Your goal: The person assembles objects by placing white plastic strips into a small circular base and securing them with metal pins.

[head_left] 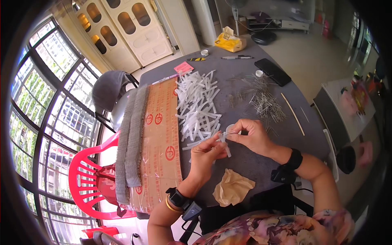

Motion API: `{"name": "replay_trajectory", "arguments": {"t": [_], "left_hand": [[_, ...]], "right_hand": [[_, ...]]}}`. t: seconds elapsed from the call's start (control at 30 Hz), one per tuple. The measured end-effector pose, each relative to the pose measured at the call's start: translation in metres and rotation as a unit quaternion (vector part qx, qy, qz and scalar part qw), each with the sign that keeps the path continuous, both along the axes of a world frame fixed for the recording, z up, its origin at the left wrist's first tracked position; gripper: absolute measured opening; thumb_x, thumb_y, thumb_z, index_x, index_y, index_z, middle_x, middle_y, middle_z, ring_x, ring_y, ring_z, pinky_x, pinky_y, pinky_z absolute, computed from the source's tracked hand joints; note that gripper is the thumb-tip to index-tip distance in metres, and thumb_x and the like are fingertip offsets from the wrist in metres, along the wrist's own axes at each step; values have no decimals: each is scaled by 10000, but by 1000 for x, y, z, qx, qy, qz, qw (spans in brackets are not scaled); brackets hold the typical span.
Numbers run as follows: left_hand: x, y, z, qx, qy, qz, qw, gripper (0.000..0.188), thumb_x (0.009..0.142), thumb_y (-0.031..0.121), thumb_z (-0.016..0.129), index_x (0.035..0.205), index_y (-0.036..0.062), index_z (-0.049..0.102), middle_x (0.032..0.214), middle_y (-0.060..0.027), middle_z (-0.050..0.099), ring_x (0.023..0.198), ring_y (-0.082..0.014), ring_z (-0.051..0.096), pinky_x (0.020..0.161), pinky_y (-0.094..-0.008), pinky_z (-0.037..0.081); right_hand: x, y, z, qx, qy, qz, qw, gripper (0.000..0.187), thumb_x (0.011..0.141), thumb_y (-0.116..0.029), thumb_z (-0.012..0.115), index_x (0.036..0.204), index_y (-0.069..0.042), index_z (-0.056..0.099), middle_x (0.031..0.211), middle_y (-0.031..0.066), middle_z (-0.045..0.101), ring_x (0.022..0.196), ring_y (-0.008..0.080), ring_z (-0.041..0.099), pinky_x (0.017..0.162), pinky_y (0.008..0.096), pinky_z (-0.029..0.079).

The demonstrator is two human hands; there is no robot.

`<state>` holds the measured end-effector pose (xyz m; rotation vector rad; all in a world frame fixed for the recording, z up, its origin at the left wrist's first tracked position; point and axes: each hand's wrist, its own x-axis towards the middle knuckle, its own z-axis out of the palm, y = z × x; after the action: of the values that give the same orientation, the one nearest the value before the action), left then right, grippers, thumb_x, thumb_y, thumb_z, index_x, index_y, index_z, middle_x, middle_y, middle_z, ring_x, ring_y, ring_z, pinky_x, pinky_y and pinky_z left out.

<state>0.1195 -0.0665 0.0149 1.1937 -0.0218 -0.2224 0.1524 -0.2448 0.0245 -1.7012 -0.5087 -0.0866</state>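
Observation:
My left hand [206,154] is closed, its fingertips pinching short translucent white plastic strips [227,151], one of which hangs down below the fingers. Close by on the right, my right hand [254,138] is in a pinch, with a thin wire-like piece at its fingertips, too small to make out clearly. The fingertips of both hands nearly meet. Just beyond them lies a loose heap of the same white strips [198,106]. Farther right is a tangled pile of thin metal pins [268,107]. A small round whitish disc [230,129] is partly hidden behind my right fingers.
A taped cardboard box [160,141] and grey ribbed rolls [134,139] stand left of my hands. Crumpled brown paper [233,188] lies near me. To the right are a wooden stick [292,114] and a black flat case [272,72]. A yellow bag [230,40] sits at the far edge.

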Motion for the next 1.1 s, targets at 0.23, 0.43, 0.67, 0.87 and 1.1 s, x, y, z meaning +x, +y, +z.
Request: {"name": "replay_trajectory", "arguments": {"t": [0.23,0.43,0.67,0.87,1.1], "left_hand": [[4,6,-3,0,31,5,1000,357,792,7,594,1139,51,522,838,-68,624,743,-157,621,624,-227,520],[2,-1,2,4,17,-28,999,358,795,13,591,1144,54,522,841,-63,620,744,-160,620,628,-230,522],[4,2,4,11,16,-11,1000,348,804,16,582,1145,52,522,824,-52,607,744,-160,611,641,-238,517],[5,4,-1,13,29,-6,999,366,798,-2,574,1152,32,491,851,-77,612,743,-171,611,644,-253,517],[3,5,-3,5,30,9,999,341,795,-3,581,1128,31,517,830,-79,620,731,-165,618,630,-241,507]], "right_hand": [[33,-53,34,-227,-197,-140,943,427,648,-127,710,1024,-53,520,972,82,531,881,232,530,783,320,432],[55,-105,21,-319,-81,-174,928,179,669,-102,672,812,-28,595,792,105,599,732,246,580,661,338,455],[55,-110,33,-192,-183,-239,934,133,747,-47,620,877,-27,635,717,55,616,592,108,544,554,235,428],[46,-103,44,-95,-132,-227,960,88,751,-27,611,834,1,608,714,73,624,614,89,565,565,217,451],[30,-74,13,-364,-177,39,914,201,665,-80,588,861,-69,545,742,108,577,706,297,581,632,389,452]]}}
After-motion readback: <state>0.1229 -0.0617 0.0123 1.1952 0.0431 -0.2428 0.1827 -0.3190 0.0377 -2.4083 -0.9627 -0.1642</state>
